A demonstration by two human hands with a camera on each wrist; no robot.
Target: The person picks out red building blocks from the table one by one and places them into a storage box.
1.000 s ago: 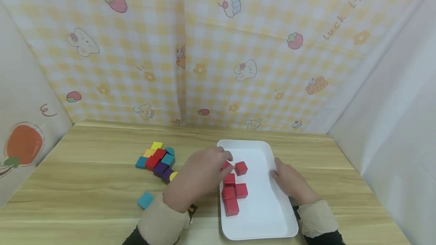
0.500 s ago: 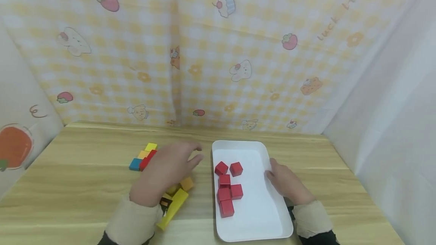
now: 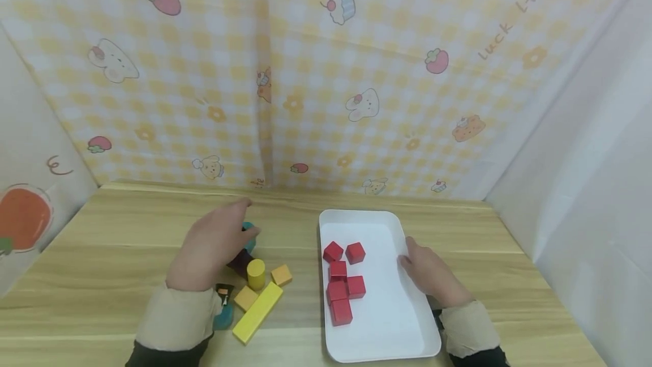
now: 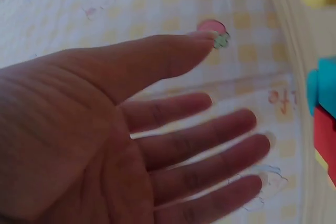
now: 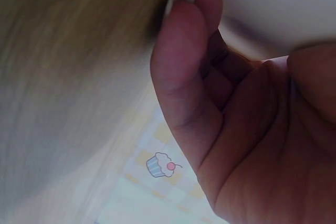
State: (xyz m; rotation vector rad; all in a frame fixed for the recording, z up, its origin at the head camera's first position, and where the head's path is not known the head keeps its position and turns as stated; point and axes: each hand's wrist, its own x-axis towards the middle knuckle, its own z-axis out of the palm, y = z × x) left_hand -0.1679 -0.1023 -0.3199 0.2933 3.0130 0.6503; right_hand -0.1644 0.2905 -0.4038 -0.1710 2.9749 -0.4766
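My left hand (image 3: 211, 245) hovers over a group of coloured blocks left of the tray, its fingers extended and holding nothing in the left wrist view. Beneath it, in that same view, a red block (image 4: 326, 142) and a turquoise block (image 4: 328, 85) show at the right edge. In the head view the hand hides most of this group, though a purple block (image 3: 240, 265) peeks out. With curled fingers my right hand (image 3: 433, 273) grips the right rim of a white tray (image 3: 392, 321). Several red cubes (image 3: 341, 311) lie along the tray's left side.
Nearer the tray stand a yellow cylinder (image 3: 256, 274), an orange cube (image 3: 281, 275) and another orange block (image 3: 247, 299). A long yellow bar (image 3: 257, 314) lies in front of them. A checked curtain (image 3: 316, 72) hangs behind the wooden table (image 3: 514, 276).
My left hand has let go of a red cube at the tray's left side and moved left over the block group. The right hand keeps its grip on the tray.
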